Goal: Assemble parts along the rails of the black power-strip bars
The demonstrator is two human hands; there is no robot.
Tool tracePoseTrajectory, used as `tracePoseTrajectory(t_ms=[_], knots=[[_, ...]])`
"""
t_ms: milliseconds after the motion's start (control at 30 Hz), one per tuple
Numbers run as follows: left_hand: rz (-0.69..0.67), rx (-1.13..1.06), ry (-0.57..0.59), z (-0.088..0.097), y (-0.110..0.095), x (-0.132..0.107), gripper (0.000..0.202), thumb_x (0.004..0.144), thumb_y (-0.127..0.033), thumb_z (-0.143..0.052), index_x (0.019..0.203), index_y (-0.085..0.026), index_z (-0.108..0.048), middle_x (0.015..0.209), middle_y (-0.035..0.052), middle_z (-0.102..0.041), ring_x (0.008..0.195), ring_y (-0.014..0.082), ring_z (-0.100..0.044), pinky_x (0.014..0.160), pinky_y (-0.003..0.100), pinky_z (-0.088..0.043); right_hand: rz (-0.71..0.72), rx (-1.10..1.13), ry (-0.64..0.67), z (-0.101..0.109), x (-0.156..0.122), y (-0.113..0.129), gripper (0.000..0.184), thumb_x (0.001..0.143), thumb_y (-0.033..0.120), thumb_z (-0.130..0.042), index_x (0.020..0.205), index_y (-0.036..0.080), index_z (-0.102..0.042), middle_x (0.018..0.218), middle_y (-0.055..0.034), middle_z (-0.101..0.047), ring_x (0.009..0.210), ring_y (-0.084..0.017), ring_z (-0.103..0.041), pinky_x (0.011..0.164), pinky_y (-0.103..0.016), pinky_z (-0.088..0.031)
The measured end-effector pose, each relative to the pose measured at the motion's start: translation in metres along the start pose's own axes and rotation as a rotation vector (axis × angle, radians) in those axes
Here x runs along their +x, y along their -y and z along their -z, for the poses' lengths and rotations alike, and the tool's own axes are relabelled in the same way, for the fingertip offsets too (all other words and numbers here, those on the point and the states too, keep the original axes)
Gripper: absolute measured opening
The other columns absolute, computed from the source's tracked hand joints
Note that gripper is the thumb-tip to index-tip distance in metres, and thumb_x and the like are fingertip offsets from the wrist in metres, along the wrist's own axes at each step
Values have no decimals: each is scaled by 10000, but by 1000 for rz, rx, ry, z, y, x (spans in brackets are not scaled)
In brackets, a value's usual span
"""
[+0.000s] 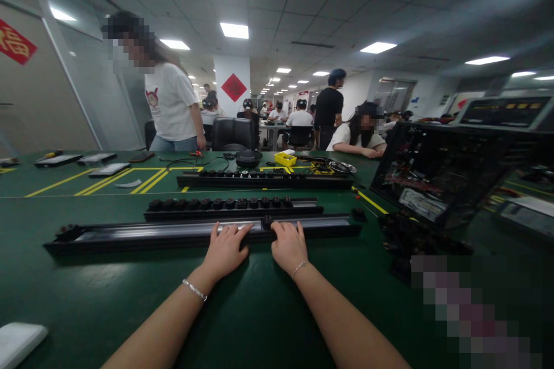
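A long black rail with a shiny metal channel (pixel 156 232) lies across the green table in front of me. My left hand (pixel 227 251) rests on its near edge, fingers spread over the channel and holding nothing. Just right of it sits a small black block (pixel 267 222) in the channel. My right hand (pixel 289 247) is at that block, its fingers bent and gripping it from the right side; the fingertips are partly hidden. Behind lies a shorter black rail (pixel 234 214) carrying several round black knobs.
Farther back are another black rail (pixel 264 182), a yellow tray (pixel 285 159) and cables. An open computer case (pixel 415 173) stands on the right, with dark parts near it. A white object (pixel 21 341) lies front left. Beyond the table, one person (pixel 171 101) stands and another sits.
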State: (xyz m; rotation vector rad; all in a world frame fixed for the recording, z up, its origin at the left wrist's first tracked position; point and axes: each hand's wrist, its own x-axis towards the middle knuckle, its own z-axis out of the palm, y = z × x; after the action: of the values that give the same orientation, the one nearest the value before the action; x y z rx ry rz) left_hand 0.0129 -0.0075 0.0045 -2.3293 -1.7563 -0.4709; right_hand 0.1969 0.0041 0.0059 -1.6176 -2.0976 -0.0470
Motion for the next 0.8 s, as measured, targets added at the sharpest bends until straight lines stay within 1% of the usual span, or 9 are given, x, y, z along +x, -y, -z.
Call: tracePoseTrajectory(t_ms=[267,400,600,800], knots=[[9,-6,24,3,-1,0,520,764,-334,-448,1281,-323,-390,998,28,-579,1005,220,-499,1028,510,-104,4,19,-22,1,-2,-3,364,708,129,-434,1026,269,-541,971,-25,-590,1005,-177,-461,1038,-401,-50],[3,-11,16,2,0,-1,515,766,-336,-448,1277,-324,-393,996,27,-580,1000,219,-503,1028,510,-108,-1,18,-26,2,-2,-4,361,712,134,-430,1027,268,-545,974,-29,-589,1009,-179,-458,1038,-400,-56],[1,-3,9,1,1,-1,517,758,-331,-454,1272,-321,-402,979,25,-585,991,223,-506,1027,515,-108,-23,-15,-19,2,-1,-5,360,706,146,-444,1029,261,-554,1006,-48,-581,1066,-199,-419,1032,-402,-72],[6,-1,15,2,-1,0,517,758,-335,-454,1272,-323,-401,972,22,-583,984,221,-508,1027,512,-109,-14,4,-49,1,-1,-7,359,701,136,-442,1018,260,-556,984,-40,-583,1050,-195,-426,1030,-402,-79]])
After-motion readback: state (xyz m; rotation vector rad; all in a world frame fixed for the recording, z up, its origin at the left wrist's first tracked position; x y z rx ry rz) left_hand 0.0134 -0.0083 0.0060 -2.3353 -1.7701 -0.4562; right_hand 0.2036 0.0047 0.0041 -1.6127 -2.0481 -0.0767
